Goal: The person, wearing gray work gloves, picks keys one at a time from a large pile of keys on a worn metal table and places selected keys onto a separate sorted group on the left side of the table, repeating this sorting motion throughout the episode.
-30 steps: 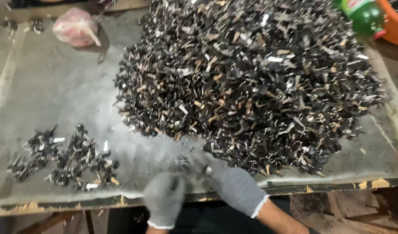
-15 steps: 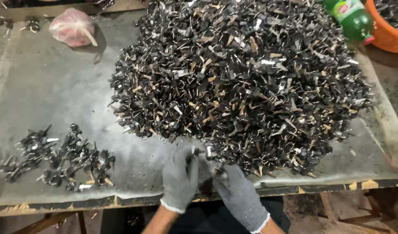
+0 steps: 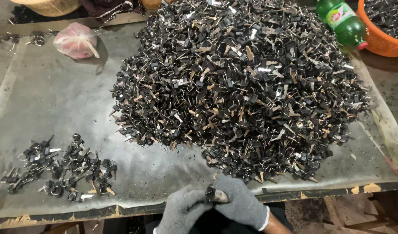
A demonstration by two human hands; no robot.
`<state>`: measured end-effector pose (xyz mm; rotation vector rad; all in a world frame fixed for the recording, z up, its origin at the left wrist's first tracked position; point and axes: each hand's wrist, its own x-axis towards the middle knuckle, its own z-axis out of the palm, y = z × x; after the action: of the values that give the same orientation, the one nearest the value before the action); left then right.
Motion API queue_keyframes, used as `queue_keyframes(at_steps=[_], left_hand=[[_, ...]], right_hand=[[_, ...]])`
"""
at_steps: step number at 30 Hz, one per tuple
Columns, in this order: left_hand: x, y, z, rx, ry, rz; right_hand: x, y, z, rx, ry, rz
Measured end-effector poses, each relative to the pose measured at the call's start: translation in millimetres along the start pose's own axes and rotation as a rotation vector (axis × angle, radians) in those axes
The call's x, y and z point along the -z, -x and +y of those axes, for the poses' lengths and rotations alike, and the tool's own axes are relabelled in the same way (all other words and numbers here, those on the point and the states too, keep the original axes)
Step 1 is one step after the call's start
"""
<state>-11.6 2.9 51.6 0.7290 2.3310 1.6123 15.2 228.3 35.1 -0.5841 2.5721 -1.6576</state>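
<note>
Both hands wear grey knit gloves and meet at the table's near edge. My left hand [image 3: 181, 212] and my right hand [image 3: 240, 201] pinch one small black-headed key piece [image 3: 215, 196] between their fingertips. Just beyond them rises a big heap of black keys on metal rings [image 3: 238, 82], covering the middle and right of the table. A small spread of the same keys [image 3: 62, 169] lies apart at the near left.
A grey sheet-covered table [image 3: 56, 108] with a chipped front edge. A pink plastic bag [image 3: 75, 40] lies at the far left. A green bottle [image 3: 344, 24] and an orange basin [image 3: 383, 30] holding more keys stand at the far right.
My hands drew back from the heap's near edge toward my body, bringing a key piece with them. The view shifted slightly.
</note>
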Motion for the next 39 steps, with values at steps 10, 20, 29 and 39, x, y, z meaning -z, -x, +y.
queue_keyframes(at_steps=[10,20,29,39], left_hand=[[0,-36,-2,0.003,-0.805,0.015],[11,-42,-3,0.313,-0.459,0.204],[5,-36,-16,0.179,-0.626,0.084],[-6,-27,-30,0.008,-0.716,0.083]], right_hand=[[3,-39,-36,-0.444,0.393,-0.166],[-8,-31,-34,-0.492,0.604,-0.118],[-16,-33,-11,-0.187,0.417,-0.063],[-39,-38,-29,-0.408,0.950,-0.182]])
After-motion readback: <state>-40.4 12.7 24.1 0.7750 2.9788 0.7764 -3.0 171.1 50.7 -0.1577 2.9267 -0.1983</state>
